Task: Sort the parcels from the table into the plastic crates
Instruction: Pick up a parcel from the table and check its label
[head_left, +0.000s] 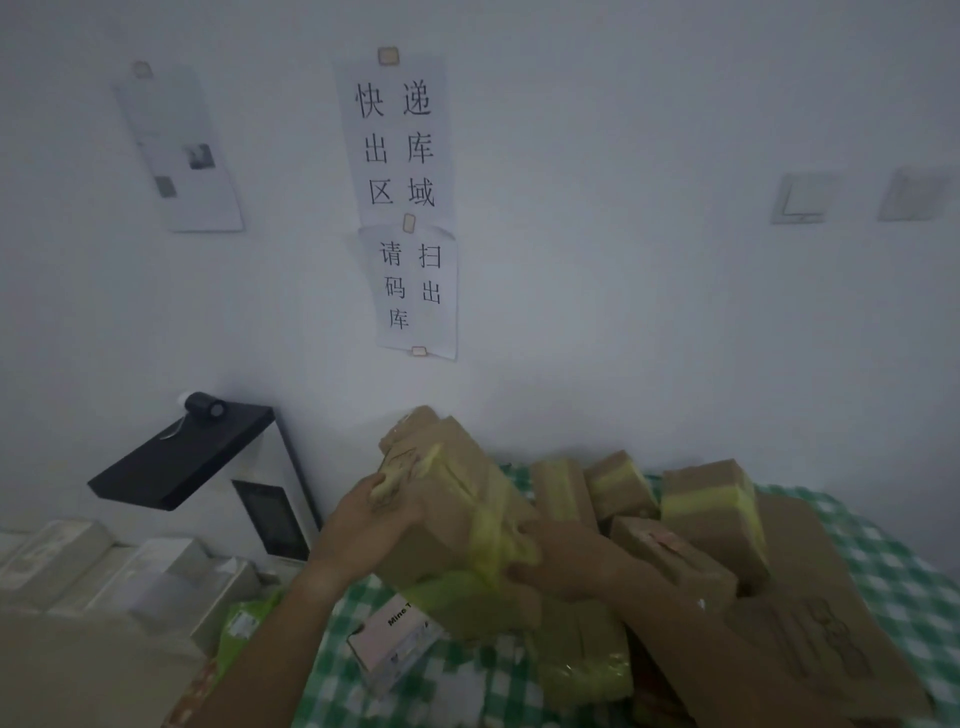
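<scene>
The scene is dimly and evenly lit, with a cold bluish-grey cast over the wall (623, 260). No light source and no glare are seen, and only faint, soft shadows are cast. The whole frame is rendered soft and grainy; the hands (566, 564) and the parcel (457, 499) gripped between them are smeared. The printed signs (397, 150) remain legible. Wide-angle bending is noticed toward the left and right edges.
</scene>
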